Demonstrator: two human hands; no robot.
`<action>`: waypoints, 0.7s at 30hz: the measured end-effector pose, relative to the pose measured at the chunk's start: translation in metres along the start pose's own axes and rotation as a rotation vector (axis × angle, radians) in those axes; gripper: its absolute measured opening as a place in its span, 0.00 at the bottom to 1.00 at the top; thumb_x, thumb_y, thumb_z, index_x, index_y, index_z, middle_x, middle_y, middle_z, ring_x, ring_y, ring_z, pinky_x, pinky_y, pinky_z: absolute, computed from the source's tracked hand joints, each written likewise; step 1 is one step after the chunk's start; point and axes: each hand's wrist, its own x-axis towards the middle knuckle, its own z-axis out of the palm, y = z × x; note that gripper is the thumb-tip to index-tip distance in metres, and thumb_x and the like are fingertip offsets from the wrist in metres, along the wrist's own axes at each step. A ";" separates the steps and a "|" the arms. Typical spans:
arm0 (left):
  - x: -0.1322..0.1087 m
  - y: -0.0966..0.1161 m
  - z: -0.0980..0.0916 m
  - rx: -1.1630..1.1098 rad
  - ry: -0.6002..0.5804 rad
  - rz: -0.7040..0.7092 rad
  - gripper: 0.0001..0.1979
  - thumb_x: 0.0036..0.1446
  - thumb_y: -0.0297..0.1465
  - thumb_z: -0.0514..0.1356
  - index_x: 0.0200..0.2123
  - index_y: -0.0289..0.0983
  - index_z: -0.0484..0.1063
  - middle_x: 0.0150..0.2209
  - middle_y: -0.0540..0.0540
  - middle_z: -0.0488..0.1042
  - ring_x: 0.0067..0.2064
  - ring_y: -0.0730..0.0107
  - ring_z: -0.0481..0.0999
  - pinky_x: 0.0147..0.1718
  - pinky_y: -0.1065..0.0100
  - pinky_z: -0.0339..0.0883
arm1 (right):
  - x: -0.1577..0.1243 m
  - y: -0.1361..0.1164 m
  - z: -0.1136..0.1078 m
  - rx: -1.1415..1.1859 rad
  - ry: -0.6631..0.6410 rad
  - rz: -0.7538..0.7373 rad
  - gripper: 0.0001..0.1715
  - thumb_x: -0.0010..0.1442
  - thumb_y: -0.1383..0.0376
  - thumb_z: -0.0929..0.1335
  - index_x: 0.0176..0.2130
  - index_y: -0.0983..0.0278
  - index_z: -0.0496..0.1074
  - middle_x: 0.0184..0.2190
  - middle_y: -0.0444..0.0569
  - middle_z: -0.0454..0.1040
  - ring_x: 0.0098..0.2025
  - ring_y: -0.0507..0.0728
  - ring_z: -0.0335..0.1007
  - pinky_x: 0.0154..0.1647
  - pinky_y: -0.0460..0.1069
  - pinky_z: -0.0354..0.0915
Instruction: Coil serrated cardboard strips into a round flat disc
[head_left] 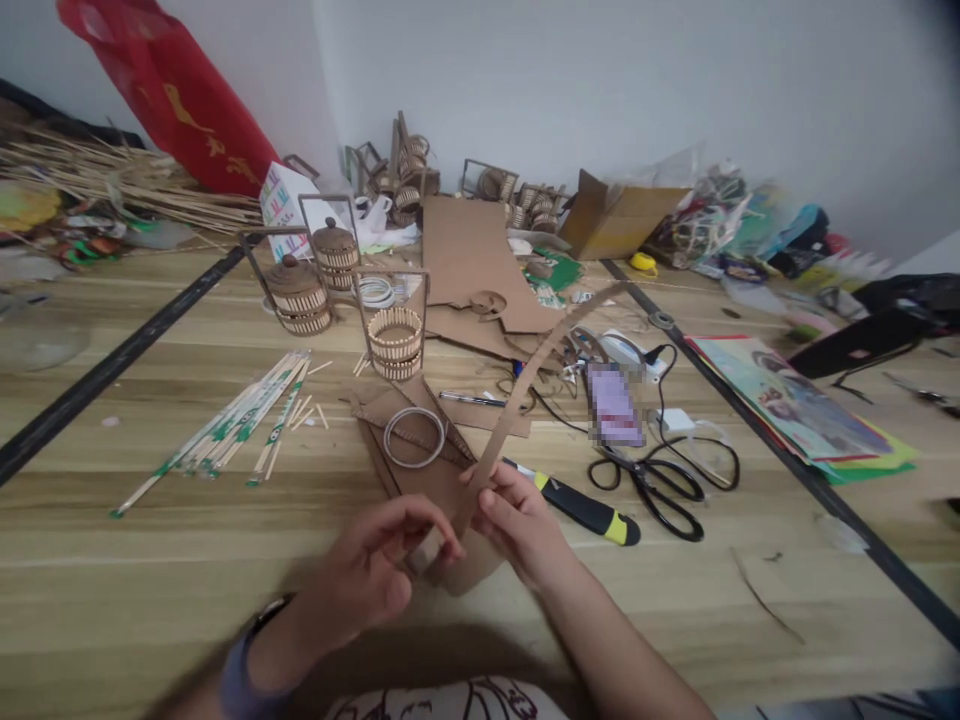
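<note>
A long narrow cardboard strip [517,400] rises in a curve from between my hands toward the upper right. My right hand [521,525] pinches it near its lower part, thumb against the fingers. At the strip's lower end, my left hand [382,565] has its fingers bent around it; part of that end is hidden by the fingers. Beneath and beyond the hands lie brown cardboard pieces [375,440], with a pale ring [414,437] on top. A black and yellow utility knife [589,508] rests just beyond my right hand.
Black-handled scissors [652,480] and a phone [615,403] lie to the right. Bundled sticks [240,420] are at left. Small handled stick baskets [395,340] stand farther back, near a large cardboard sheet [465,240]. A pen [472,398] lies mid-table; colored papers [787,400] lie far right.
</note>
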 end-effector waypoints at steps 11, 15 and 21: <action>-0.009 -0.023 -0.001 0.554 0.132 0.168 0.19 0.52 0.37 0.66 0.47 0.40 0.71 0.44 0.41 0.76 0.46 0.56 0.75 0.47 0.61 0.67 | 0.007 0.010 -0.010 -1.071 0.037 -0.406 0.13 0.68 0.63 0.62 0.40 0.62 0.75 0.34 0.51 0.78 0.35 0.58 0.74 0.35 0.50 0.66; -0.014 -0.026 -0.004 0.568 0.283 0.255 0.20 0.54 0.37 0.65 0.50 0.41 0.70 0.47 0.41 0.75 0.49 0.54 0.75 0.51 0.59 0.67 | 0.007 0.018 -0.005 -1.389 -0.026 -0.506 0.11 0.68 0.66 0.64 0.40 0.63 0.76 0.35 0.52 0.78 0.38 0.60 0.73 0.38 0.52 0.67; -0.014 -0.032 -0.007 0.618 0.389 0.419 0.21 0.56 0.36 0.63 0.53 0.41 0.69 0.47 0.42 0.74 0.49 0.56 0.75 0.49 0.60 0.70 | 0.018 0.019 -0.021 -1.693 0.165 -0.328 0.14 0.63 0.70 0.69 0.49 0.67 0.74 0.44 0.56 0.78 0.46 0.66 0.69 0.48 0.57 0.66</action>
